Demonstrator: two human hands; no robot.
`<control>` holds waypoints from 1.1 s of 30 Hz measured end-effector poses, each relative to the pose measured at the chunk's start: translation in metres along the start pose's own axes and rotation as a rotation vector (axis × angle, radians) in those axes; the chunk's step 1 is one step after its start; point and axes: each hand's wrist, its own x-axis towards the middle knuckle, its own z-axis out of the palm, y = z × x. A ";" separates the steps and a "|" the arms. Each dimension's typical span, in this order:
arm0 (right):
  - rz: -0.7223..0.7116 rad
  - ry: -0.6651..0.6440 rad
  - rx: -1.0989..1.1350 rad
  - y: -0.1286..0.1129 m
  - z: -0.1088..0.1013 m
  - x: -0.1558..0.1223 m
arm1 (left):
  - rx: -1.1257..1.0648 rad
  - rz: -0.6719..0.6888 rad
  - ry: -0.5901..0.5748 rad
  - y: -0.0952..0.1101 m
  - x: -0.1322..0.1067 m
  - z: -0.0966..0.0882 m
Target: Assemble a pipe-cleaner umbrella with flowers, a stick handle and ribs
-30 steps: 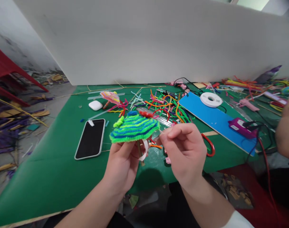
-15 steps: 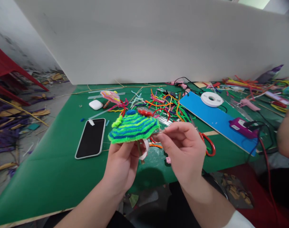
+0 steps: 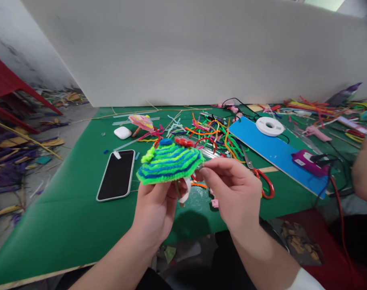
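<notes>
Holds a small pipe-cleaner umbrella [image 3: 171, 163] from below in the left grip [image 3: 155, 207], closed just under the green, yellow and blue striped canopy. Rests the left thumb near the underside and curls the other fingers behind the brown stem [image 3: 178, 188], leaving the lower end to poke out below, right of the thumb. Includes a white ribbon [image 3: 188, 189] looping down beside the stem, plus a red flower-like piece [image 3: 184, 142] on top of the canopy.

Presses thumb and forefinger of the right grip [image 3: 236, 193] together at the canopy's right rim; too small to tell what, if anything, sits between the fingertips, or whether touching the rim.

Has on the green desk [image 3: 75, 217], left of the left grip, a smartphone [image 3: 116, 176], with a white earbud case [image 3: 122, 132] beyond, near a pink-and-yellow umbrella [image 3: 142, 122]. Spreads loose pipe cleaners [image 3: 231, 143] behind both grips. Shows red-handled scissors [image 3: 266, 185] just right of the right grip and, farther right, a blue board [image 3: 258, 143] bearing a ribbon spool [image 3: 261, 128] and a purple power strip [image 3: 306, 161].
</notes>
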 end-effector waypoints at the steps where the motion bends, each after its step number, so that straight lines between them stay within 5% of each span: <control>1: -0.005 0.002 0.001 0.000 0.000 0.000 | -0.007 0.011 -0.010 -0.001 0.000 -0.001; 12: -0.010 0.016 0.015 -0.001 0.001 0.000 | 0.055 0.103 -0.077 -0.006 0.002 -0.006; 33: 0.043 -0.016 0.064 0.002 -0.001 0.001 | 0.020 0.054 -0.157 -0.006 0.001 -0.010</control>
